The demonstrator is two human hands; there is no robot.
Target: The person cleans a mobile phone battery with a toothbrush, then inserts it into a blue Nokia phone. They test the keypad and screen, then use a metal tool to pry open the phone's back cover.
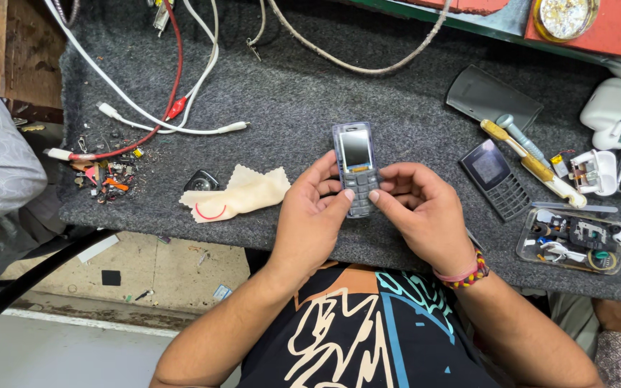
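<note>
**Small keypad phone held in both hands over a cluttered grey mat**

A grey felt mat (296,93) covers the bench. To the left of the hands lies one cream cloth (242,192) with a red mark, a small dark part (202,179) touching its upper edge. Further left sits a heap of tiny scrap parts (106,172). Several white cables (181,122) and one red cable (170,86) run down from the top edge. To the right lie one dark phone faceplate (496,178) with keypad holes, one dark grey back cover (492,97), two screwdrivers (533,162) side by side, and one clear tray (576,241) of small parts. Nothing lies between the hands and the phone.

One phone (357,169) stands upright above the mat's near edge, screen toward the camera. The left hand (310,219) cups its lower left side, thumb pressed on the keypad. The right hand (422,212) holds the lower right side, fingers curled together, thumb tip on the keys beside the left thumb. A beaded wristband (465,274) circles the right wrist.
</note>
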